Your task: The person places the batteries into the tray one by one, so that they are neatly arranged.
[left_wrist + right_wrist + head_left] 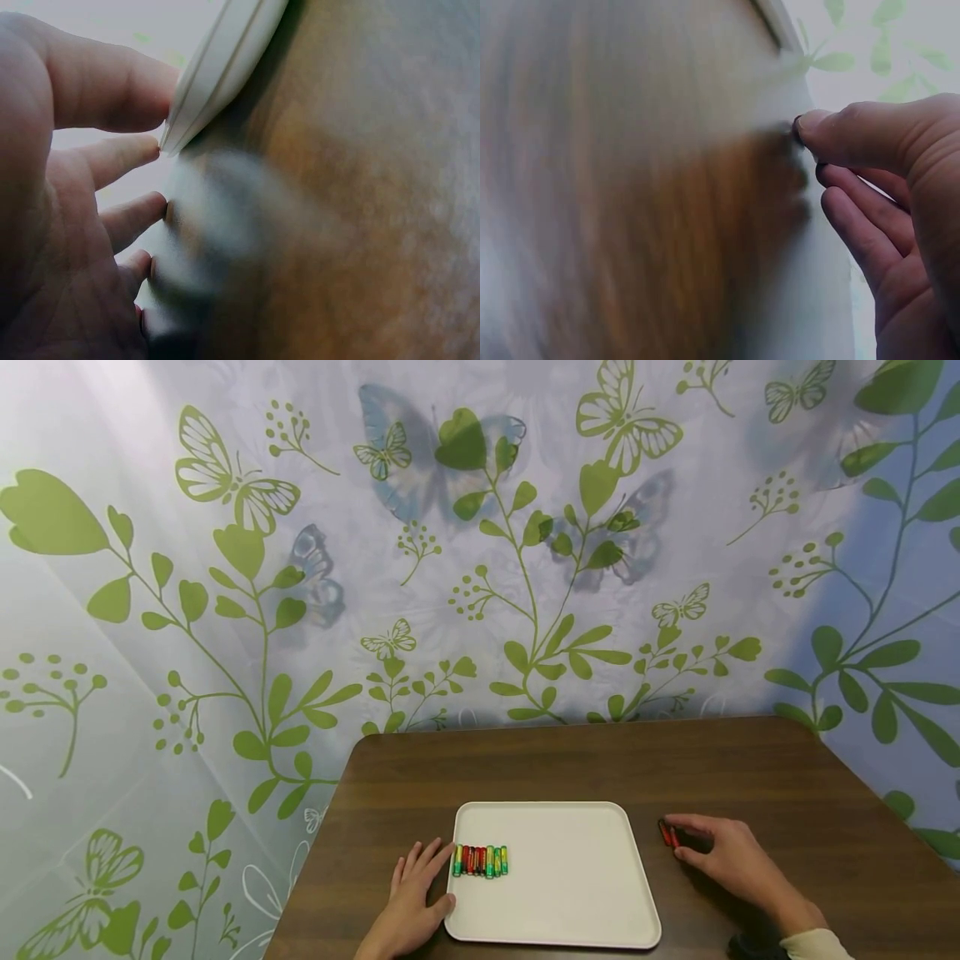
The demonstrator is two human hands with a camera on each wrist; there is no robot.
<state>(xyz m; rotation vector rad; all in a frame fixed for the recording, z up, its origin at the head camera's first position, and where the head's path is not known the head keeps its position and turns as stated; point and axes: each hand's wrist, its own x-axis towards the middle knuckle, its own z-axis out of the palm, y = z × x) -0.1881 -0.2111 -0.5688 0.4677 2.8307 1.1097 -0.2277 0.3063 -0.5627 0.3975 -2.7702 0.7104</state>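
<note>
A white rectangular tray (558,872) lies on the brown table, with a row of several green and red-black batteries (480,861) side by side near its left rim. My left hand (411,893) rests at that rim, fingers spread and fairly straight; its thumb and index fingertip meet the tray edge (217,71) in the left wrist view. To the right of the tray, my right hand (723,852) pinches a red-and-black battery (673,837) between thumb and fingers. Another red-and-black battery (664,832) is just left of it. In the right wrist view, the thumb mostly hides the held battery (798,132).
The dark wooden table (570,760) has rounded far corners and extends behind and beside the tray. Beyond it hangs a pale curtain (480,568) printed with green leaves and butterflies. A dark object (753,943) shows below the right wrist.
</note>
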